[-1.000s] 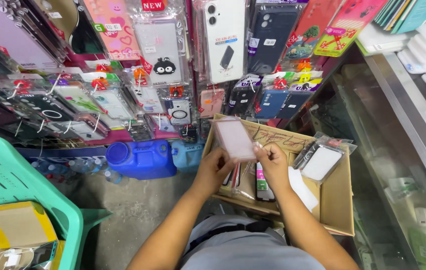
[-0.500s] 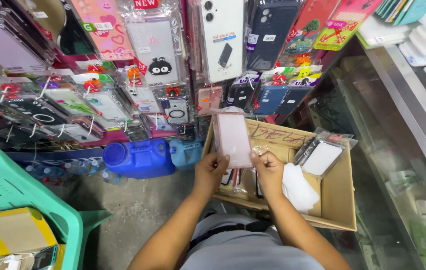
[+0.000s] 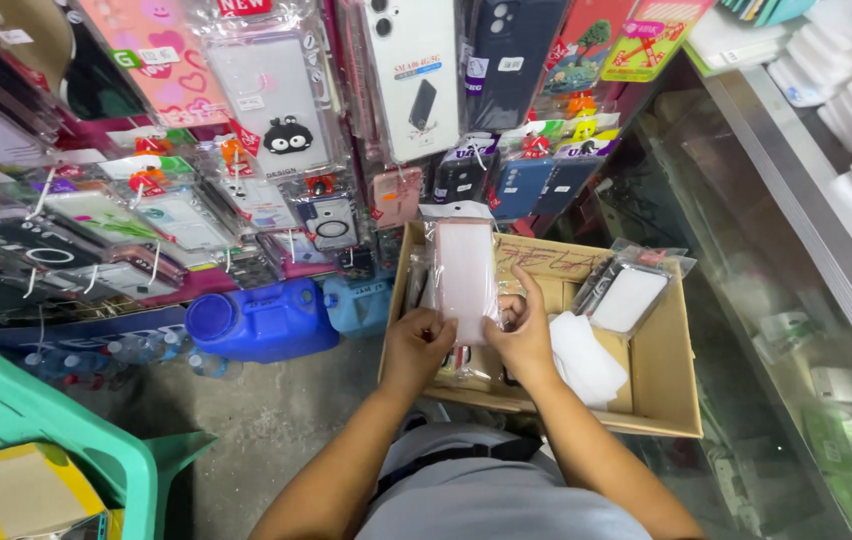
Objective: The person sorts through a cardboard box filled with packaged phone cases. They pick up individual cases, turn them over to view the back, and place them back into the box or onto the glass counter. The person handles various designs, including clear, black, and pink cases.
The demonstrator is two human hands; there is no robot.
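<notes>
both hands meet over the open cardboard box [image 3: 681, 400] on the lap. the left hand [image 3: 416, 345] and the right hand [image 3: 524, 335] each pinch a lower side of a pale pink phone case in a clear sleeve [image 3: 464, 275], fingers closed on it, holding it upright between them and just above the box.

compared with a second ago, the sleeve is now square to the eyes and gripped by both hands; then it sat tilted at the far edge of the box with the right hand busy lower down among the packets. so the work has shifted from rummaging to looking over this one piece, by my reading.

below the hands, inside the box, more sleeved cases stand on edge. just right of the right hand lies a white folded cloth or paper [image 3: 586, 360], and beyond it a white case in a clear bag [image 3: 628, 297]. left of the left hand, on the floor, sits a blue plastic jug [image 3: 261, 320]. beyond the hands hangs a wall of packaged phone cases [image 3: 286, 130].
</notes>
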